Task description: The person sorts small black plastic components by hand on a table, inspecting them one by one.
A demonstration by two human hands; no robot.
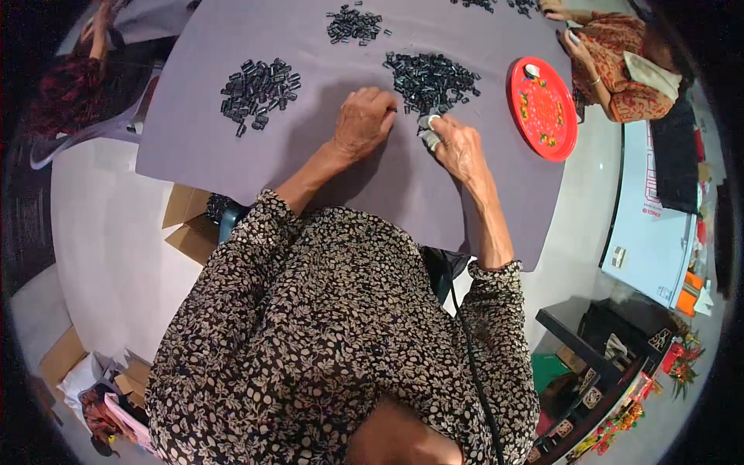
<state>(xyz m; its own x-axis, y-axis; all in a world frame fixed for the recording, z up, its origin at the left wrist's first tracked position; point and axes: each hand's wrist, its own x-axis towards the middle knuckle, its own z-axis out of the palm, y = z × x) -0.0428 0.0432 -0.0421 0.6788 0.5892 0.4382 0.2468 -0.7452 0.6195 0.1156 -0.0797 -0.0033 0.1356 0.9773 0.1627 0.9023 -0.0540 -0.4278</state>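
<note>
My left hand (362, 122) rests knuckles-up on the grey table (201, 155), its fingers curled at the near edge of a heap of small black parts (431, 79); a black part shows at its fingertips. Just to the right, my right hand (457, 146) has white-wrapped fingertips pinched together by the same heap. What lies between those fingers is hidden. A second heap of black parts (260, 89) lies to the far left, and a smaller heap (353, 25) sits at the far side.
A round red plate (542, 108) lies to the right of the heaps. Another person in a patterned top (624, 66) sits at the far right corner, a third person (74, 85) at the far left. Cardboard boxes (190, 225) stand under the table's near edge.
</note>
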